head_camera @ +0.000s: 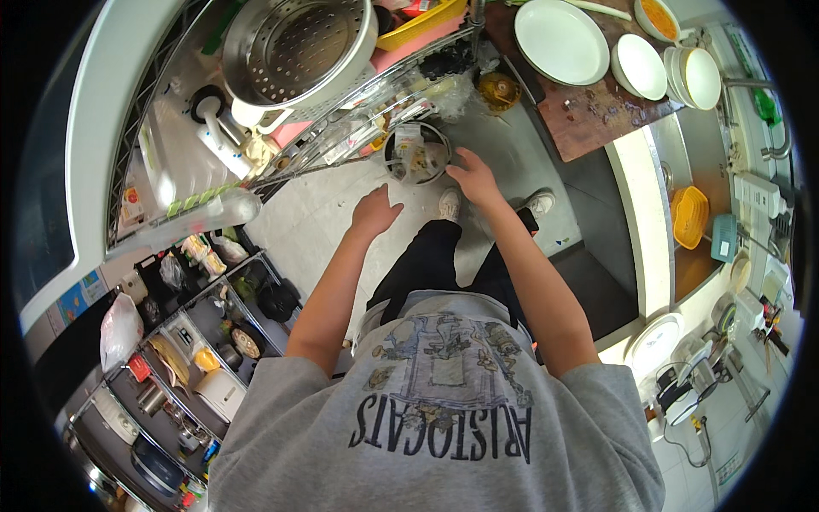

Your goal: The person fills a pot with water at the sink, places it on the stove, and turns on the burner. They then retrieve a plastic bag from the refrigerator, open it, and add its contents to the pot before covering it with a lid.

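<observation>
A round waste bin [446,136] stands on the floor in front of me, with plastic wrappers and packaging [409,144] inside. My right hand [477,180] is just to the right of its rim, empty, with the thumb apart from the fingers; I cannot tell whether it touches the bin. Lower and to the left of the bin, my left hand [376,214] hangs over the pale floor. It holds nothing, and its thumb stands away from the other fingers, which are partly hidden.
A wire rack [358,102] at upper left carries a perforated steel steamer pot [301,51]. A wooden board [576,128] at upper right holds a white plate [562,41] and bowls [640,67]. A sink [697,153] lies right, a loaded shelf unit [185,345] left.
</observation>
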### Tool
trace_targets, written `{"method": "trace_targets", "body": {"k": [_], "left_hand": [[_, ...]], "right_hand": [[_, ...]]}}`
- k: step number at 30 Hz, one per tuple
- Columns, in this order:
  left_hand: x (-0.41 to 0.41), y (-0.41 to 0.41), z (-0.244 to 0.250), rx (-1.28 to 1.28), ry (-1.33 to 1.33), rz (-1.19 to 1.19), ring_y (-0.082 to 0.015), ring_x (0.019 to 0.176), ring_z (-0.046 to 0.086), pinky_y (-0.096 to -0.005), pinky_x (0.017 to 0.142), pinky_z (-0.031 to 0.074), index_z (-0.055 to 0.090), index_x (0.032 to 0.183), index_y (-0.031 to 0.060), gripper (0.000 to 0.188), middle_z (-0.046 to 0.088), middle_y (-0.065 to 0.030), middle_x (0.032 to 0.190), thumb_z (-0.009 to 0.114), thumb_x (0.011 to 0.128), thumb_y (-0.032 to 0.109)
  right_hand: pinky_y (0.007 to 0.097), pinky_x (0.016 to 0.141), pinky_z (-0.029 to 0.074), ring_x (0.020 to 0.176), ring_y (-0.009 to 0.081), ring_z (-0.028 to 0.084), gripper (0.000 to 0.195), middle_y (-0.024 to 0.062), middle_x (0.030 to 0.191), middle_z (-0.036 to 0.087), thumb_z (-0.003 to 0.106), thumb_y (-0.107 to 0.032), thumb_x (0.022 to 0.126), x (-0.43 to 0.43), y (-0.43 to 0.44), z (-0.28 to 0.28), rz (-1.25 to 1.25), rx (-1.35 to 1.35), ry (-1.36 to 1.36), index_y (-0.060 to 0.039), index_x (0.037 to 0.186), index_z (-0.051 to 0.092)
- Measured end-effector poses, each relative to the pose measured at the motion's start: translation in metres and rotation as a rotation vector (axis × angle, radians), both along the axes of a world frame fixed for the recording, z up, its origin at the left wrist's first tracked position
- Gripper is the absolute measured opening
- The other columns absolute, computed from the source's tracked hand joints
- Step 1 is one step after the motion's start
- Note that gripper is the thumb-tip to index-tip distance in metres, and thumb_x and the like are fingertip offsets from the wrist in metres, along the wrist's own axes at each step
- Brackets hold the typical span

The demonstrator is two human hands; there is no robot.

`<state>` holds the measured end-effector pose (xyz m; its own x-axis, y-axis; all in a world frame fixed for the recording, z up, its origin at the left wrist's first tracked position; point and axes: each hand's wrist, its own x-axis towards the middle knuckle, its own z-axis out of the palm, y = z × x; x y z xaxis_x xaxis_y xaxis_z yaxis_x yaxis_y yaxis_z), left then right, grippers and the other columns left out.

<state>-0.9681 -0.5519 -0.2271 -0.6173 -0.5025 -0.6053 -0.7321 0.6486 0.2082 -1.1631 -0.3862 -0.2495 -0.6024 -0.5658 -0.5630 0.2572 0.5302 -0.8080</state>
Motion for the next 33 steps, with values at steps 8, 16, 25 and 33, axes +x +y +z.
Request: {"method": "trace_targets", "body": {"k": [8,16,25,33], "left_hand": [[-0.081,0.047,0.036,0.357,0.043,-0.291,-0.0299,0.098,0.068,-0.0396,0.085,0.052,0.065,0.121,0.0064,0.046,0.07,-0.0142,0.108,0.065,0.09,0.04],[-0.272,0.207,0.14,0.853,0.186,-0.653,-0.0258,0.099,0.068,-0.0357,0.086,0.053,0.067,0.117,0.0047,0.036,0.071,-0.013,0.107,0.065,0.092,0.03],[-0.495,0.371,0.14,1.342,0.558,-0.171,-0.0171,0.12,0.057,-0.033,0.104,0.043,0.055,0.135,0.0011,0.041,0.062,-0.0079,0.129,0.058,0.1,0.023],[-0.696,0.443,0.114,1.478,0.615,0.183,-0.0219,0.148,0.025,-0.0394,0.119,0.019,0.029,0.154,0.0063,0.071,0.03,-0.0066,0.16,0.049,0.101,0.05]], "right_hand": [[0.033,0.087,0.052,0.103,0.0177,0.065,0.042,0.0086,0.119,0.065,0.059,-0.024,0.098,-0.057,0.086,0.08,-0.094,-0.217,-0.509,-0.0057,0.135,0.054],[0.0322,0.084,0.056,0.1,0.0184,0.067,0.035,0.0096,0.113,0.068,0.058,-0.019,0.097,-0.171,0.295,0.169,-0.63,-0.307,-0.399,-0.0056,0.129,0.057],[0.0338,0.08,0.057,0.091,0.021,0.068,0.028,0.0113,0.11,0.068,0.055,-0.015,0.097,-0.306,0.436,0.136,-1.027,-0.614,-0.454,-0.0052,0.123,0.057],[0.0372,0.085,0.054,0.096,0.026,0.063,0.028,0.0119,0.113,0.064,0.056,-0.016,0.095,-0.39,0.409,0.09,-1.24,-0.665,-0.667,-0.0082,0.122,0.056]]}}
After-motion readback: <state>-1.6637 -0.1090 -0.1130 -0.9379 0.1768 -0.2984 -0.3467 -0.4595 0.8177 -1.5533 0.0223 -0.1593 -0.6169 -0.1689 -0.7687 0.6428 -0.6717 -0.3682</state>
